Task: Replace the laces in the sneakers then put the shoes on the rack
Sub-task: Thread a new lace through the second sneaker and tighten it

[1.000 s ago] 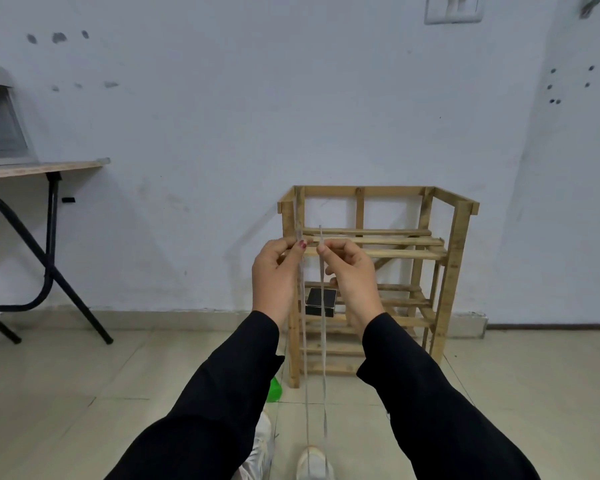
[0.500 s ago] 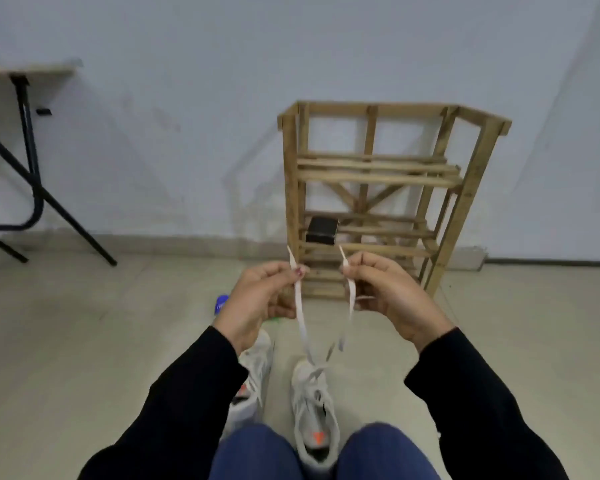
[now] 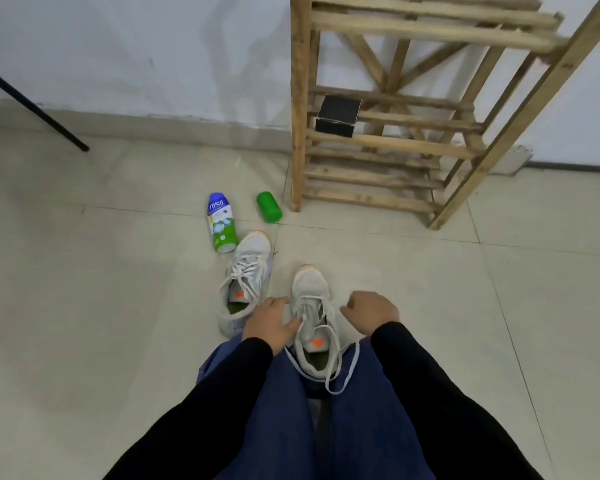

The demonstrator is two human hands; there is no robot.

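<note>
Near sneaker (image 3: 308,284) on the floor between the knees, toe toward the rack (image 3: 394,143). Left hand (image 3: 271,323): grip spread, likely steadying its laced side. Right hand (image 3: 369,315): grip curled; pinching lace (image 3: 347,370)? Cannot tell. Lace ends slack.

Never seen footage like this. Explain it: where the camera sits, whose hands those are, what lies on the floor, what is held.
No machine: a person wears a wide-angle camera on the head, looking down at their own hands. On the tiled floor stand two white sneakers: the near sneaker, lace ends loose, and the far sneaker, laced. The left hand rests fingers on the near sneaker's lacing; the right hand is curled beside it, and whether it grips a lace is hidden. Beyond are a blue-topped bottle and a green cylinder, by the wooden rack, which holds a black box.
</note>
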